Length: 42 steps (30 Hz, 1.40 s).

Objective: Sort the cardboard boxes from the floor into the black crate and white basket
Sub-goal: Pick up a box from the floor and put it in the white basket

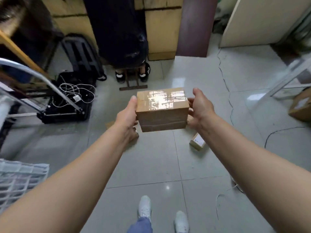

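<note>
Left thumb (134,100) lay flat along the box's (162,109) upper left edge, and the other left fingers (136,131) were tucked underneath, curled round the bottom corner. Over on the other side, the right fingers (190,102) pressed against the right face while the right thumb (196,93) stood up, clear of the cardboard. So the left hand (127,115) and the right hand (201,108) had it clamped between them: a two-handed hold. The box was up in the air, roughly level, at arm's length in front of the person, well above the floor (151,165). Glossy tape across its top threw back a bright glare, and a tape band ran along its near face.

Down on the tiles, a small box (197,142) sat below and to the right of the held one, label up, apart from both hands. A third box (301,107) rested near the right edge. The black crate (64,106) stood off to the left with white cables (75,91) heaped on it — well apart from the box. The white basket (18,179) showed at the lower left corner, beside the left forearm. Ahead, a person in black (121,31) sat on a stool (133,81); white shoes (144,206) showed at the bottom.
</note>
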Available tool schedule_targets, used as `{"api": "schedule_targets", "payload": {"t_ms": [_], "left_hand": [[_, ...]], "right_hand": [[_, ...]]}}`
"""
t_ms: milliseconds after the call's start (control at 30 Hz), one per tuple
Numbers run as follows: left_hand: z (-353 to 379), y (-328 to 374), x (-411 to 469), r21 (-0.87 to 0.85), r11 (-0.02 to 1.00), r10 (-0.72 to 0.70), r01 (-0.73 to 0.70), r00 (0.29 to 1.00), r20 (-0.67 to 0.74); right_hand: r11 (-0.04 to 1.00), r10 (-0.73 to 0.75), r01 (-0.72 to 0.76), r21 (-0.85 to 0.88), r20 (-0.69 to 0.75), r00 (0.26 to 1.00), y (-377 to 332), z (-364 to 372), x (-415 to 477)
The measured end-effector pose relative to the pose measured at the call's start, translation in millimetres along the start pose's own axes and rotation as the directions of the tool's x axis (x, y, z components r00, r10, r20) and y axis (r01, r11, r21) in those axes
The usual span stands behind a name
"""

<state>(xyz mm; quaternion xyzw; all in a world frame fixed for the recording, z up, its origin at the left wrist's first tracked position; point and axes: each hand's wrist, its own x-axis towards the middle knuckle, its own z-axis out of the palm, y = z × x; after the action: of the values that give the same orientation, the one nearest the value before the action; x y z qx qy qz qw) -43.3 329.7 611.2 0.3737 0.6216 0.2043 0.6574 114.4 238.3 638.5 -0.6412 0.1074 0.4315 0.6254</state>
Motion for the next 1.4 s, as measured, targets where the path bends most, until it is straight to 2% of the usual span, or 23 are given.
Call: {"api": "schedule_targets", "payload": {"t_ms": [233,300,467,600,800,933,1033,1200,1400], "left_hand": [[-82,35,-99,-0.148,0.975,0.136,-0.168,0.969,-0.204],[-101,32,-123,-0.186,0.965,0.133,-0.185,0.956,-0.261],[-150,17,-165,-0.340,0.916,0.130,-0.213,0.959,-0.253],[-197,8,-187,-0.408,0.864,0.141,-0.296,0.919,-0.368],[-288,-7,-204,-0.471,0.792,0.092,-0.389,0.838,-0.537],[-358,-22,-207,-0.545,0.715,0.020,-0.437,0.793,-0.609],[-410,-35,-203,-0.586,0.662,-0.055,-0.467,0.749,-0.660],[-478,-54,-195,-0.606,0.627,-0.141,-0.489,0.694,-0.706],[-545,-67,-172,-0.661,0.571,-0.261,-0.487,0.656,-0.708]], "right_hand": [[0.981,0.046,0.001,-0.194,0.237,0.970,-6,44,-97],[0.966,0.061,0.024,-0.258,0.319,0.946,-2,50,-118],[0.908,0.071,0.137,-0.396,0.467,0.881,18,74,-155],[0.895,0.141,0.151,-0.420,0.586,0.798,41,109,-188],[0.807,0.171,0.266,-0.528,0.639,0.750,101,183,-241],[0.744,0.186,0.381,-0.550,0.717,0.672,153,240,-275],[0.721,0.221,0.442,-0.533,0.782,0.583,195,285,-296],[0.712,0.311,0.434,-0.551,0.803,0.508,259,340,-321],[0.646,0.406,0.475,-0.597,0.796,0.449,321,403,-334]]}}
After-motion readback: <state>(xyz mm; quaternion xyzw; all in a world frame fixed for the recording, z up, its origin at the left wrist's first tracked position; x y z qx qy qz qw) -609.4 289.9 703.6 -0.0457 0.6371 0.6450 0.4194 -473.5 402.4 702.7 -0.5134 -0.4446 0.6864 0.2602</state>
